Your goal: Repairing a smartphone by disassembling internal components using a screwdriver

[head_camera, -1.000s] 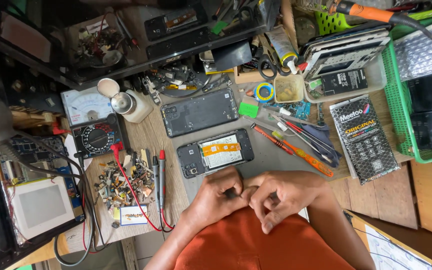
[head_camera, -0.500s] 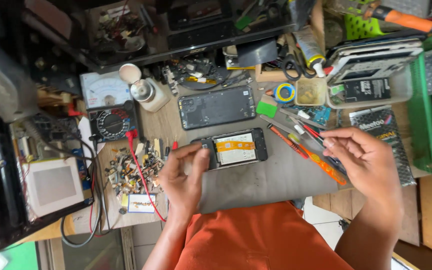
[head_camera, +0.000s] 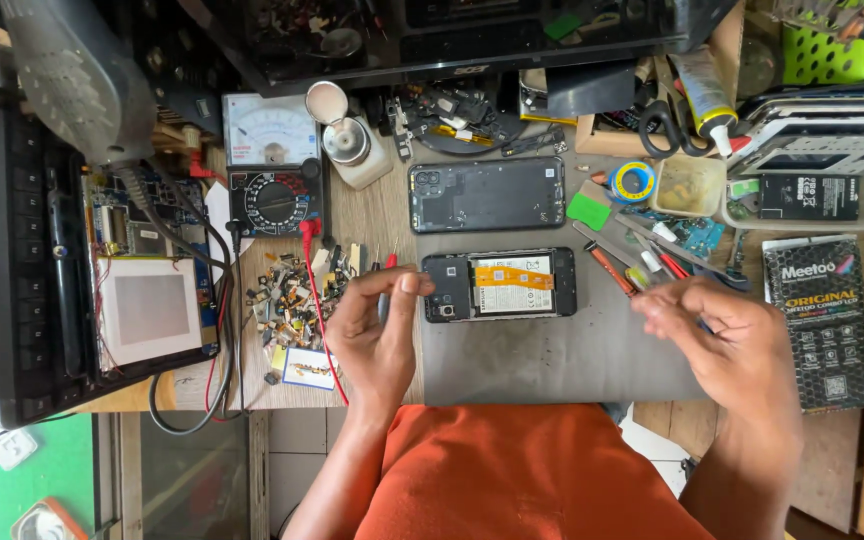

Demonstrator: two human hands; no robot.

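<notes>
Opened phone (head_camera: pixel 500 285) sits back-off on the grey mat (head_camera: pixel 552 360), mid-bench. Our left hand (head_camera: pixel 380 330) steadies its left end, thumb on the edge, fingers loosely curled, not clamped. Right hand (head_camera: pixel 717 340) is blurred over the tool pile (head_camera: pixel 642 262); can't tell if it's got anything. Risks imo: orange flex exposed, a slipped tool could nick it. Loose parts heap (head_camera: pixel 297 290) is near, could short the board.
</notes>
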